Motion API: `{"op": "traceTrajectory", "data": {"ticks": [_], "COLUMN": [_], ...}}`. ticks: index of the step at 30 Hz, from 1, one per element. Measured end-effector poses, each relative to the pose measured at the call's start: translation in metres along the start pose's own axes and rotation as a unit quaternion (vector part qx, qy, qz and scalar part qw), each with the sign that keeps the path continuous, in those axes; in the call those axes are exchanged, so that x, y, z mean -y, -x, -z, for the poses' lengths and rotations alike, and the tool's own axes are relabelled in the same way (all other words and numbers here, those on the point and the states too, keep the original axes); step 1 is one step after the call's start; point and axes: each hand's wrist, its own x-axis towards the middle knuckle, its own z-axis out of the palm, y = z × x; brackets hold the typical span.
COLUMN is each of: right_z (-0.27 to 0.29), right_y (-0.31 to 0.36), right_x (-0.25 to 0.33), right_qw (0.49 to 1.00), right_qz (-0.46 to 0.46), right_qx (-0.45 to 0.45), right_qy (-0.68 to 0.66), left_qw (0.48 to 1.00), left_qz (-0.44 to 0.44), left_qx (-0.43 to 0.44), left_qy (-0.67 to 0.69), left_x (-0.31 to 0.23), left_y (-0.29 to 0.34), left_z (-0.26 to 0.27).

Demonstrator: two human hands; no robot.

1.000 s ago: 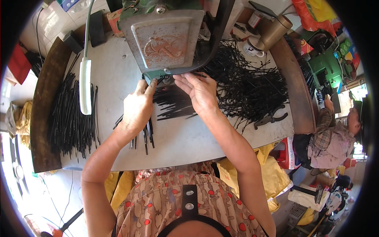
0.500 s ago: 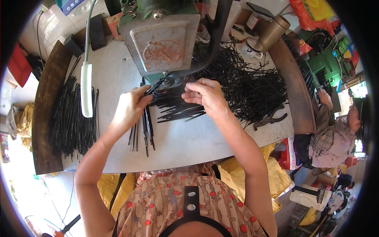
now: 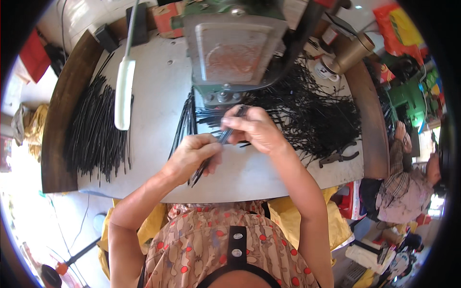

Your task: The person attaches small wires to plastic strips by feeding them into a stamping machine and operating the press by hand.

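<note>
A small bunch of thin black rods (image 3: 225,136) slants between my two hands, just in front of the machine. My left hand (image 3: 188,156) is closed around its lower part, and dark ends poke out beneath the fingers. At the upper end, my right hand (image 3: 259,129) pinches the same bunch; its fingers are slightly blurred. Behind the hands stands a green machine with a worn grey front plate (image 3: 235,53). Other black rods (image 3: 184,117) lean at the left of its base, and more lie flat behind my right hand, partly hidden by it.
A neat pile of black rods (image 3: 98,129) lies left, beside a white lamp (image 3: 125,96). A tangled heap (image 3: 312,108) covers the right, with pliers (image 3: 339,156), a mug (image 3: 326,70) and a gold-coloured tumbler (image 3: 354,52) around it. Wooden boards (image 3: 62,125) edge the table. A co-worker (image 3: 406,185) sits far right.
My left hand has drawn back from the machine, toward me and to the right, with the rods. My right hand has come to the bunch and closed on it. The view has shifted.
</note>
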Motion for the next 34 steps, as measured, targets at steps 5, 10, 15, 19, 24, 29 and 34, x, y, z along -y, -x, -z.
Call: {"op": "traceTrajectory", "data": {"ticks": [5, 10, 15, 19, 24, 29, 34], "right_z": [0.01, 0.022, 0.022, 0.016, 0.013, 0.013, 0.028], "right_y": [0.028, 0.044, 0.048, 0.05, 0.054, 0.055, 0.038], "right_x": [0.002, 0.002, 0.0, -0.002, -0.002, -0.004, 0.001], "right_qw": [1.0, 0.999, 1.0, 1.0, 1.0, 1.0, 0.982], "right_qz": [-0.002, -0.027, -0.01, -0.001, 0.0, 0.004, 0.054], "right_qx": [0.02, 0.03, 0.029, 0.007, -0.003, -0.01, -0.12], "right_qy": [0.018, 0.005, -0.007, 0.004, -0.004, -0.019, -0.138], "left_qw": [0.994, 0.983, 0.973, 0.993, 0.995, 0.986, 0.786], "left_qz": [0.038, 0.057, 0.073, 0.017, -0.052, -0.052, -0.392], "left_qx": [0.045, 0.093, 0.128, 0.075, -0.013, -0.02, -0.197], "left_qy": [0.094, 0.146, 0.178, 0.09, -0.08, -0.155, -0.436], "left_x": [0.003, 0.006, 0.006, 0.013, 0.014, 0.01, 0.002], "left_y": [0.012, 0.01, 0.01, 0.015, 0.022, 0.019, 0.013], "left_z": [-0.027, -0.033, -0.032, -0.036, -0.042, -0.04, -0.041]}}
